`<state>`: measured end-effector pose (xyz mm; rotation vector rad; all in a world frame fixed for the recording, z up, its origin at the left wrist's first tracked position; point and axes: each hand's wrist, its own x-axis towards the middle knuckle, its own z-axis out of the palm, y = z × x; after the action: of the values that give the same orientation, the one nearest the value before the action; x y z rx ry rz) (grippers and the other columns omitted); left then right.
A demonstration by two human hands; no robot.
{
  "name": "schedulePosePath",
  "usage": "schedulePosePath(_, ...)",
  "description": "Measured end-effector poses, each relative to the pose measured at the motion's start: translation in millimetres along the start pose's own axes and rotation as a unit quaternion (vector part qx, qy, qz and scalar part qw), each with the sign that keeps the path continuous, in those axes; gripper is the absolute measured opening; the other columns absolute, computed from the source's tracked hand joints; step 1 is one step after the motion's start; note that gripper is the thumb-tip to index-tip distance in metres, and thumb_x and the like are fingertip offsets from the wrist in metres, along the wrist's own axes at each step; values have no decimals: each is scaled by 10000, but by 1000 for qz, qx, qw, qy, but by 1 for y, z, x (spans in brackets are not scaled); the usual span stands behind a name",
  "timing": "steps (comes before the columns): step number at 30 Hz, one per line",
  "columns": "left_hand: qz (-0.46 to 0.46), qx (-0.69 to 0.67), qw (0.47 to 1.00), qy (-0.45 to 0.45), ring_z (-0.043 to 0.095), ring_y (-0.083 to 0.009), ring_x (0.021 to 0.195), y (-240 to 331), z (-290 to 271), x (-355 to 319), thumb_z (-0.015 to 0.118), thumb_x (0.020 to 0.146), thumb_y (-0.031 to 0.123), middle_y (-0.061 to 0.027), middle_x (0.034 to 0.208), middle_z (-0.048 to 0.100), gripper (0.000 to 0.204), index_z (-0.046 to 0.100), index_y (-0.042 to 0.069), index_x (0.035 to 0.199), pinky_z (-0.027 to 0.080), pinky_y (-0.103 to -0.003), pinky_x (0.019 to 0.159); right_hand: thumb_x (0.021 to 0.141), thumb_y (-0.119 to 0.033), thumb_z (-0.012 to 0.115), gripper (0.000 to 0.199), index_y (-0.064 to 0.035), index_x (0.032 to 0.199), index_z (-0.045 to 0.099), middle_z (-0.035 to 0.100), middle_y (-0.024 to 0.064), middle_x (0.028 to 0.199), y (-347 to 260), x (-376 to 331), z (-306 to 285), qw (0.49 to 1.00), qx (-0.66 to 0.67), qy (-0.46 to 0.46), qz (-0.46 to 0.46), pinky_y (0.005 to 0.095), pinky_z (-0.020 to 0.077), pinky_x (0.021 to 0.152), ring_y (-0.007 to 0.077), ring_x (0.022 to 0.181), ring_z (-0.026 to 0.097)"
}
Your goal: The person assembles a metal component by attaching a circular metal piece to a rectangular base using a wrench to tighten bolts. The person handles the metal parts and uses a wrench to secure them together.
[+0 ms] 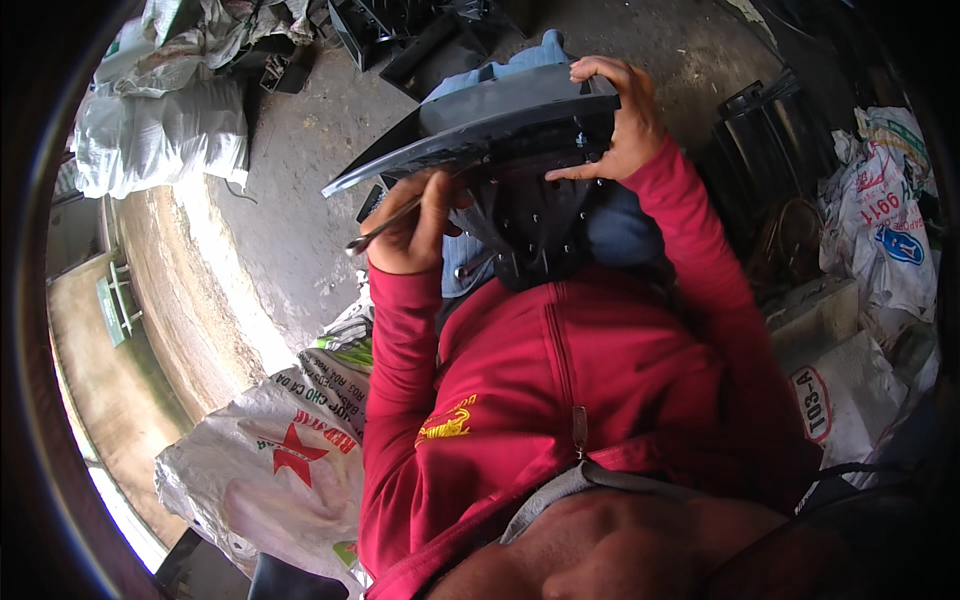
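Note:
A curved black panel [480,125] with a glossy edge lies across my lap, over blue trousers. On its near side is a black bracket [530,225] with several small bolts. My right hand [622,120] grips the panel's right end, thumb on the near side and fingers over the far edge. In my left hand [412,220] is a slim metal wrench-like tool [385,228], its rounded end poking out toward the left. The tool's other end is hidden behind the fingers, under the panel's near edge.
White plastic-wrapped bundles [165,135] lie at the far left. Black parts [420,45] sit on the floor ahead, and more black parts [770,130] stand at right. Printed white sacks [270,450] lie at left, with another sack [880,215] at right.

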<state>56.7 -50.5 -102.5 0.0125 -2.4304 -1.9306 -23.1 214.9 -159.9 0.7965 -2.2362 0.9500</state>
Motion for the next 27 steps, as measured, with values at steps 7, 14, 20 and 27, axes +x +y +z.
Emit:
schedulePosePath(7,249,389,886,-36,666,-273,641,20,22,7,689,820,62,-119,784,653,147,679,69,967,536,-364,582,469,-550,908,1048,-129,1287,405,552,11,1203,-3,2,0,1000,-3,-15,4,438,347,978,241,1134,551)
schedulePosePath(14,234,457,852,-98,667,-305,646,20,27,21,700,800,95,-123,797,653,158,679,98,956,533,-380,548,436,-487,943,1047,-108,1264,427,574,55,1194,-4,-1,-3,999,8,-17,26,420,343,1013,258,1158,561)
schedulePosePath(20,-19,8,999,-48,673,-168,618,-19,9,7,549,1005,248,-132,776,708,350,670,-77,1056,498,-242,490,436,-620,887,1041,-133,1245,448,564,-2,1177,4,-5,4,1000,-25,-2,1,445,317,1000,209,1077,577)
schedulePosePath(27,-89,-140,986,-27,694,-213,642,-34,5,12,560,996,267,-173,834,708,363,652,-74,1080,533,-273,500,435,-602,899,1082,-126,1273,406,562,10,1177,6,0,1,1000,-23,-15,-13,449,320,1003,220,1090,574)
